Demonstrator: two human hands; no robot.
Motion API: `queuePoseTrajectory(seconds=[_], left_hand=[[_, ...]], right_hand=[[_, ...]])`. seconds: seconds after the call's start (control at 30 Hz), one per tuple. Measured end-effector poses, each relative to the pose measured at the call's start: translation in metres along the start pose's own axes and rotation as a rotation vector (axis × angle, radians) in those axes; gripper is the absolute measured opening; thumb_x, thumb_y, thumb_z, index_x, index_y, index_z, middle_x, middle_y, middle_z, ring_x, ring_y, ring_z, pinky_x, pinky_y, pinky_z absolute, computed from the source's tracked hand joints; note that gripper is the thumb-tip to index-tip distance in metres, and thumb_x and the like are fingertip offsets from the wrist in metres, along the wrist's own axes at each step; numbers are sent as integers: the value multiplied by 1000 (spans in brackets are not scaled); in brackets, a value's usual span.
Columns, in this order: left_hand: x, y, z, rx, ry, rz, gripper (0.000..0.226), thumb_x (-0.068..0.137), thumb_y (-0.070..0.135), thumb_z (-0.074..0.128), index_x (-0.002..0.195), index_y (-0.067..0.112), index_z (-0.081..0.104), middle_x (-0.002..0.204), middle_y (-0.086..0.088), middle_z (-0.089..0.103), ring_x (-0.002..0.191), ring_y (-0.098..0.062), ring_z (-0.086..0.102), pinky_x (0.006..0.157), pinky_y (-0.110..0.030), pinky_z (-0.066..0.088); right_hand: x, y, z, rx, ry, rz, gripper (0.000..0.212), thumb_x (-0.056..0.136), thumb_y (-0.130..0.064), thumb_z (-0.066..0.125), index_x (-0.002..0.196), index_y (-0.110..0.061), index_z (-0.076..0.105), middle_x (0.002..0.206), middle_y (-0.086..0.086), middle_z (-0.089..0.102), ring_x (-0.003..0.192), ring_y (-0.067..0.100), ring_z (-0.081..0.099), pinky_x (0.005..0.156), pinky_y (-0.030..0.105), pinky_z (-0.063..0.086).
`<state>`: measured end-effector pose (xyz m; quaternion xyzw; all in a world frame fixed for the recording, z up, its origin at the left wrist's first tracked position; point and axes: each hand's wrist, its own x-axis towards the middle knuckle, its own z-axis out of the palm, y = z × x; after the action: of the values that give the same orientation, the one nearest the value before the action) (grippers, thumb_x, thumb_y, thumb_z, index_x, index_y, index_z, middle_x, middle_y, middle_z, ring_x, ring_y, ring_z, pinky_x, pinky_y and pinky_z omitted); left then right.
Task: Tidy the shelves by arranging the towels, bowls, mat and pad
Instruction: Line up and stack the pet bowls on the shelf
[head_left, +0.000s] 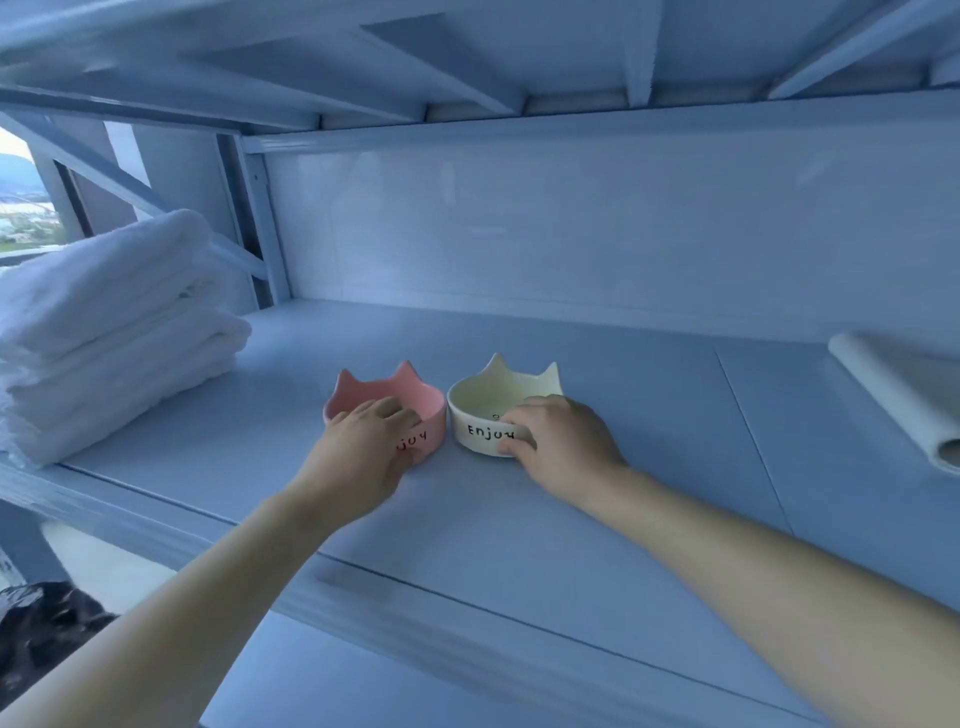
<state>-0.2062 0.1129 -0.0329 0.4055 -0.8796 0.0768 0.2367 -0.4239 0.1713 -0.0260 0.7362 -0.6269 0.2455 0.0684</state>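
Note:
Two cat-eared bowls stand side by side in the middle of the shelf board (597, 493), almost touching. The pink bowl (410, 397) is on the left, and my left hand (363, 447) grips its near rim with fingers inside. The cream bowl (498, 395), marked "Enjoy", is on the right, and my right hand (561, 441) grips its near right rim. A stack of folded white towels (109, 332) sits at the shelf's left end. A rolled white mat (904, 395) lies at the right end, partly cut off by the frame.
The shelf's back panel (571, 228) is close behind the bowls, and the upper shelf's underside (467, 57) hangs overhead. A metal upright (260, 228) stands behind the towels. Something dark (47, 629) lies below at the lower left.

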Motion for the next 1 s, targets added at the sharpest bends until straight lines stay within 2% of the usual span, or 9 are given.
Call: queuePoseTrajectory(seconds=[0.17, 0.3, 0.37, 0.47, 0.57, 0.67, 0.8, 1.0], left_hand=[[23, 79, 2, -37, 37, 104, 26, 86, 20, 59, 111, 15, 60, 93, -2, 56, 97, -27, 54, 71, -32, 32], [43, 160, 6, -109, 42, 157, 25, 87, 21, 58, 111, 13, 60, 94, -3, 57, 95, -28, 53, 75, -34, 38], [49, 203, 8, -135, 43, 181, 26, 87, 20, 58, 112, 12, 60, 97, -3, 58, 95, -28, 54, 78, -37, 42], [53, 272, 14, -154, 70, 244, 25, 82, 15, 64, 106, 9, 63, 93, -6, 60, 89, -31, 57, 73, -40, 47], [58, 324, 27, -110, 90, 323, 28, 83, 24, 60, 109, 13, 61, 101, -7, 62, 95, -30, 58, 82, -45, 48], [66, 385, 43, -110, 77, 382, 34, 86, 37, 49, 115, 21, 57, 108, 1, 59, 102, -24, 54, 88, -43, 47], [76, 457, 64, -107, 48, 425, 37, 88, 47, 42, 120, 29, 50, 114, 9, 53, 108, -17, 50, 90, -41, 45], [81, 544, 73, -152, 14, 472, 36, 87, 50, 41, 118, 32, 49, 111, 12, 53, 105, -15, 50, 87, -34, 46]], right_hand=[[-54, 56, -43, -35, 39, 74, 27, 87, -29, 60, 75, -5, 55, 72, 3, 52, 75, 28, 51, 65, 35, 44], [-110, 105, -85, -66, 135, 102, 23, 86, -29, 60, 90, -7, 65, 77, 5, 60, 78, 26, 53, 67, 35, 45], [-140, 129, -111, -91, 186, 107, 21, 86, -28, 62, 91, -8, 67, 74, 2, 58, 76, 25, 52, 62, 33, 40], [-193, 168, -152, -129, 219, 114, 18, 84, -25, 64, 85, -7, 67, 66, 2, 51, 70, 27, 51, 58, 33, 37], [-243, 199, -186, -160, 231, 127, 19, 84, -24, 65, 82, -6, 65, 65, -1, 49, 70, 27, 51, 60, 33, 41], [-296, 234, -219, -185, 260, 164, 22, 85, -26, 66, 86, -4, 66, 73, 5, 61, 76, 27, 54, 68, 35, 44], [-350, 273, -259, -211, 282, 201, 22, 84, -25, 67, 86, -3, 67, 75, 8, 64, 77, 29, 56, 70, 37, 45], [-410, 326, -303, -243, 297, 239, 20, 81, -22, 70, 84, -3, 67, 73, 8, 64, 73, 28, 56, 67, 34, 45]])
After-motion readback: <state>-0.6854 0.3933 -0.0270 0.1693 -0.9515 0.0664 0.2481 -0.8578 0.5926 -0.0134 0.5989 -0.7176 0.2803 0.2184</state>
